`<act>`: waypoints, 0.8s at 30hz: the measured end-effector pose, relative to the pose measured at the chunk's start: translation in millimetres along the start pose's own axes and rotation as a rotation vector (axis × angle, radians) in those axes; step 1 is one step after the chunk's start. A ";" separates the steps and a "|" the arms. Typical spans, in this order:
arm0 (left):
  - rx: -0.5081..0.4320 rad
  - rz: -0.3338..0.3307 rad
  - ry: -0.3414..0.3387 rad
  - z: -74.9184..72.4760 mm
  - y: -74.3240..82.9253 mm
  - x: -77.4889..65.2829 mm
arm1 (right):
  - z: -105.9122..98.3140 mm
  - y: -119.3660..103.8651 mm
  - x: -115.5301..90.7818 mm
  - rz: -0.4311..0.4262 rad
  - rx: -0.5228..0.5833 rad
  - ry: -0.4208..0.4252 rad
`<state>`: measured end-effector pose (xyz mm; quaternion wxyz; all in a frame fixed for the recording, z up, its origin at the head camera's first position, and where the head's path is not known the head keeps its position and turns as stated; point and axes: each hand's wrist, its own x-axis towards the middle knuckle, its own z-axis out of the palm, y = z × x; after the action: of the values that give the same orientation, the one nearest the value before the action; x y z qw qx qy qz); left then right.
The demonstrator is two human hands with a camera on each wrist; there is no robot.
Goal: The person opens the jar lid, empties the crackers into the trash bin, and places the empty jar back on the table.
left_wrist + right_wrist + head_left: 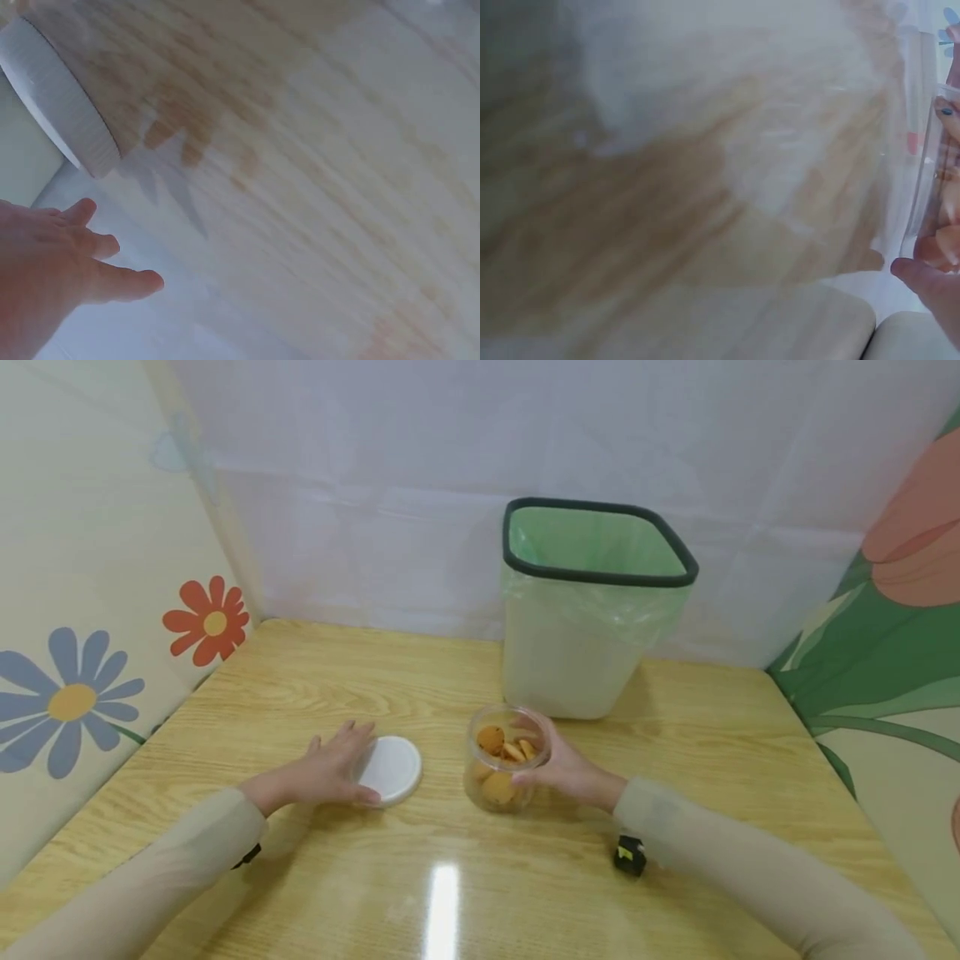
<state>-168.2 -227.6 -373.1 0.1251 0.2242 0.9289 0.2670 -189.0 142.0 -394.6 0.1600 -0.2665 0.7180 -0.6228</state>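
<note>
Several cookies (498, 787) lay in an open-topped clear jar (474, 783) on the table (345, 877), just in front of the bin (562, 647). The right hand (564, 768) held the jar, thumb and fingers curved round its right side. The left hand (333, 772) was spread wide at the left edge of the lid (393, 767); whether they touched I could not tell. A liner (600, 539) lined the black-rimmed bin. Open wood separated lid and jar and ran back to the table's far edge.

Head view looks down; nearer wrist views share the hands (330, 770) (567, 768).
</note>
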 end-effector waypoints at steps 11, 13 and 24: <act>-0.074 -0.050 0.046 -10.6 4.4 4.1 | -7.6 -10.2 -6.2 -0.019 -0.003 0.026; -0.092 -0.049 0.052 -12.0 5.6 5.1 | -8.6 -11.7 -7.1 -0.016 0.002 0.035; -0.103 -0.034 0.075 -16.5 6.0 10.1 | -11.2 -16.4 -12.5 -0.022 0.074 0.056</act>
<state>-180.6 -225.4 -357.3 0.1062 0.1916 0.9217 0.3202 -182.2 157.0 -377.9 0.1427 -0.2509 0.6958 -0.6577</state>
